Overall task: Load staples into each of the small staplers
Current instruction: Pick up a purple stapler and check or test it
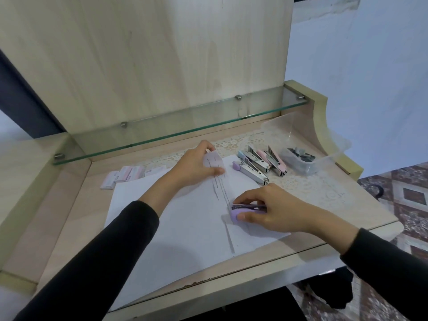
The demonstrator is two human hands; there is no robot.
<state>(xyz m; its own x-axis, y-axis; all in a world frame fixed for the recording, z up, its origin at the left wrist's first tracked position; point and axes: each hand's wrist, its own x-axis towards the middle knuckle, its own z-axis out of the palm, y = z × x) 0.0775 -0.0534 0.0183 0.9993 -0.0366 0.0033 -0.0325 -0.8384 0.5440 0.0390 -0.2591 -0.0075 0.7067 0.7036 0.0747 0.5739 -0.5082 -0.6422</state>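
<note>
While the right hand (273, 212) clamps the lilac stapler (238, 214) on the white sheet (185, 216), fingers curled over its top and thumb pressed on the near side, the main risk looks like slip. The stapler sits at the near end of the raised paper fold (214, 162), and the left hand (196, 163) pinches the far end of that fold between thumb and fingers. Likely failure: the sheet skids on the smooth desk (335, 205) if one hand pulls harder, so the staple lands off the fold or jams.

Second risk: the open staplers (259, 163) lie just beyond the right hand, magazines exposed. A careless reach could knock them together or shut them unloaded. Cannot tell whether they hold staples.

Third: the clear tub (301, 158) of loose metal parts sits near the desk's right edge; a bump could spill it to the floor.

Surface: pale wood-look desk, lace mat (312, 184) under the staplers and tub, staple boxes (125, 176) at far left beside the sheet. Glass shelf (176, 133) above, wood back panel (139, 54) behind. Room: white wall, patterned floor tile (412, 195) at right.
</note>
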